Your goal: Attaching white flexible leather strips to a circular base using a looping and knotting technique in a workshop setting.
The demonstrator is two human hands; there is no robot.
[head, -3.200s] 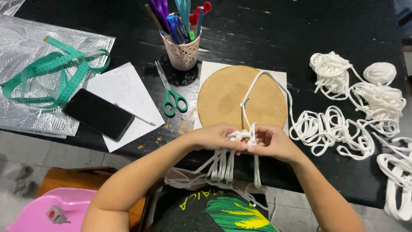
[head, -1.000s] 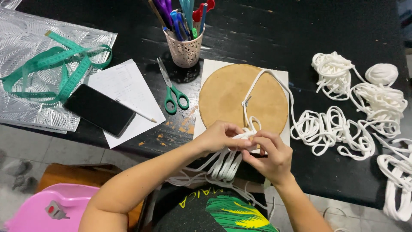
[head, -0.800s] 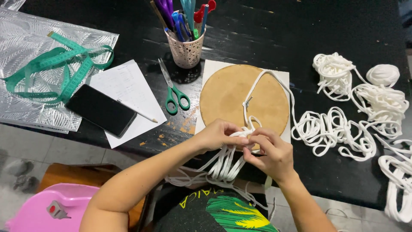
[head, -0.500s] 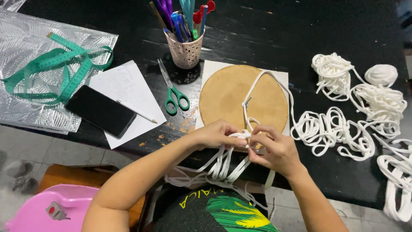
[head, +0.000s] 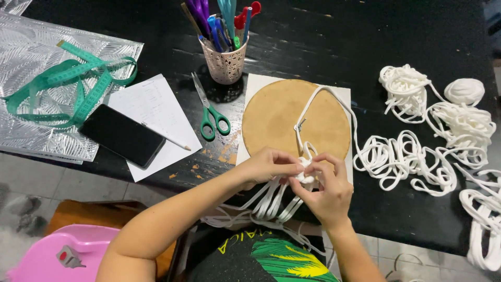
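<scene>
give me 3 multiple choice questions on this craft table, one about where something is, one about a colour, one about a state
1. Where does the phone lie?
A. on the round board
B. partly on the sheet of paper
C. inside the pen cup

2. What colour are the handles of the scissors?
A. green
B. red
C. black

3. What are the left hand and right hand doing with the white cord?
A. both rest flat on the table, off the cord
B. only the left hand touches it
C. both pinch it at the near edge of the round board

Answers: 1 B, the dark phone overlaps the paper's left side. 2 A, both finger loops are green. 3 C, fingers of both hands close on the bunched cord between them.
</scene>
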